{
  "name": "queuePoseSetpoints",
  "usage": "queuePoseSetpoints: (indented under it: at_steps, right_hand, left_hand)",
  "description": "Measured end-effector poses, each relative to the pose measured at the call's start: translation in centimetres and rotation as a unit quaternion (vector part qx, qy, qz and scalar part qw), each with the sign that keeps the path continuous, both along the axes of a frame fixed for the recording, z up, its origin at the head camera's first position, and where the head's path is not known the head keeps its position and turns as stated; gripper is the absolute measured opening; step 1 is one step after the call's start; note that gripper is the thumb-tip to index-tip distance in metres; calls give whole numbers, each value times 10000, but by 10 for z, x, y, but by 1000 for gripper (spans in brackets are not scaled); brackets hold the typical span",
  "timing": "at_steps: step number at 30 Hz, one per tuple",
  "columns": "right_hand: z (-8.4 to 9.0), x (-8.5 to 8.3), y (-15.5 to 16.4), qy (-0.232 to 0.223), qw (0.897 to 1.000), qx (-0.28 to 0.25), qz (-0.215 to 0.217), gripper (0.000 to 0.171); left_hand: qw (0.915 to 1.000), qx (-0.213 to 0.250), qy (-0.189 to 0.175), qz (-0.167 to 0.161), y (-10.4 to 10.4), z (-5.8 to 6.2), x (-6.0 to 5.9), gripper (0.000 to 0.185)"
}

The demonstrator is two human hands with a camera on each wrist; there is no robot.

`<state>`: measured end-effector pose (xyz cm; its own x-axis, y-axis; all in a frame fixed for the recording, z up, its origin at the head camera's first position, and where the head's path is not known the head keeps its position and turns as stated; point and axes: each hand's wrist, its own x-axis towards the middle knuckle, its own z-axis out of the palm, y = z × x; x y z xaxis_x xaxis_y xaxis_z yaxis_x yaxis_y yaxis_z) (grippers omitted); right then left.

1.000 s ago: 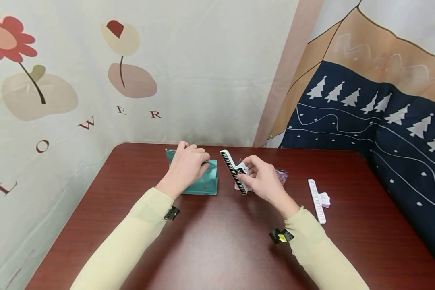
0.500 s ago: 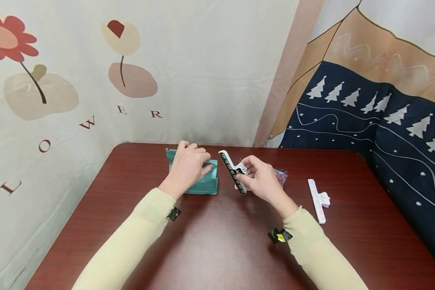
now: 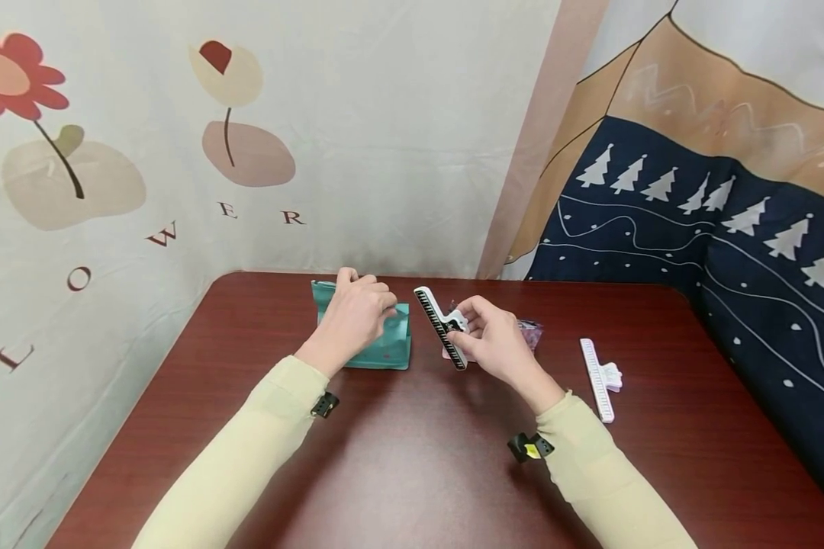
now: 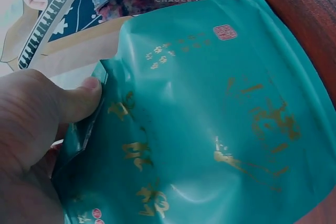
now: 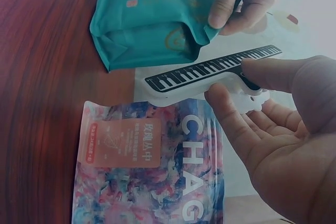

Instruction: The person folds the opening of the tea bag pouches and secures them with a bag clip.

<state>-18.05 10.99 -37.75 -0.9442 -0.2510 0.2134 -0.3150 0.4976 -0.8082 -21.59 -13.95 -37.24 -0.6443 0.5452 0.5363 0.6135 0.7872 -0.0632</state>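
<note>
A teal pouch with gold lettering (image 4: 184,108) stands near the table's back edge. My left hand (image 3: 355,314) pinches its folded top edge; in the left wrist view the thumb lies along that fold. To the right, my right hand (image 3: 496,339) holds a white bag clip (image 3: 441,326) by its grip, thumb on one side and fingers on the other. The clip's long bar carries a black-and-white piano-key pattern (image 5: 215,67) and points toward the teal pouch, apart from it. Behind the right hand is a pink and purple floral pouch (image 5: 149,163) marked CHAG, partly hidden in the head view.
A second white clip (image 3: 599,381) lies on the dark red-brown table (image 3: 412,457), right of the right hand. A pale printed curtain (image 3: 384,152) hangs at the table's back edge, with a navy tree-patterned cloth (image 3: 632,221) at the back right.
The left thumb has drawn in a little against the teal pouch's fold. The right hand and its clip stay almost in place; the head view has shifted slightly.
</note>
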Motion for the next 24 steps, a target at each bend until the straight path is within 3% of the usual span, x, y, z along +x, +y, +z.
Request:
queuePoseSetpoints:
  at_steps: [7, 12, 17, 24]
  right_hand:
    - [-1, -1, 1, 18, 10000, 30, -28, 29]
    - [-1, -1, -1, -88, 10000, -4, 31, 29]
    - [-2, -2, -1, -66, 10000, 20, 42, 29]
    - [-1, -2, -2, -157, 9999, 12, 53, 30]
  left_hand:
    - [9992, -239, -241, 191, -5, 9, 4, 15]
    - [9970, -132, -575, 510, -16, 17, 7, 27]
    - [9939, -42, -905, 631, -26, 22, 9, 30]
    - [9917, 34, -1052, 739, -34, 23, 9, 35]
